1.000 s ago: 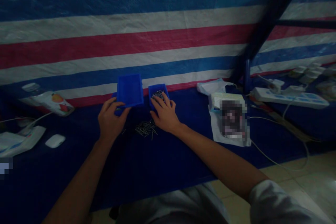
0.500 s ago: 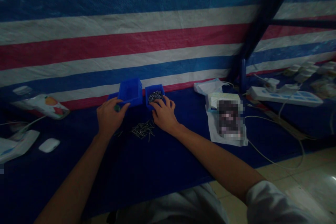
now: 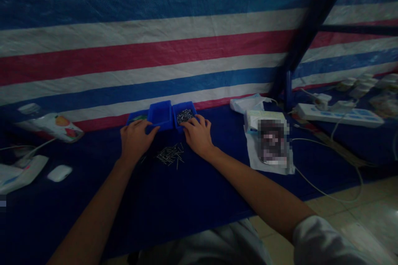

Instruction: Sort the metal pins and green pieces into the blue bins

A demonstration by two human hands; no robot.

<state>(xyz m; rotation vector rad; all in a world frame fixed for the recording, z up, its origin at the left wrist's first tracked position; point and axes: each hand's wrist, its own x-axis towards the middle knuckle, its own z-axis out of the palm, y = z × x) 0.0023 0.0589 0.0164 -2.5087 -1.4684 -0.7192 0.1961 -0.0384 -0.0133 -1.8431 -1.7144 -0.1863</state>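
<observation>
Three small blue plastic bins stand side by side at the back of the table. My left hand [image 3: 137, 138] grips the front left edge of the middle bin [image 3: 161, 115], whose inside shows bare. Partly behind that hand is the left bin [image 3: 132, 114], with something green in it. My right hand [image 3: 199, 134] holds the front rim of the right bin [image 3: 184, 104], its fingers bent over the edge. Inside this bin lies a heap of small metal fasteners [image 3: 185, 115]. Between my hands and nearer to me is a loose pile of thin screws or nails [image 3: 169, 154] on the tabletop.
A white case [image 3: 59, 173], a power strip [image 3: 25, 172] and a clear bottle [image 3: 59, 126] are at the left. On the right lie a tissue pack [image 3: 265, 115], cables and another power strip [image 3: 338, 115]. A striped tarp [image 3: 186, 49] hangs behind the table.
The middle bin, raised and tilted in my left hand before, now sits lower and further right, close beside the right bin. My right hand stays at the right bin's rim.
</observation>
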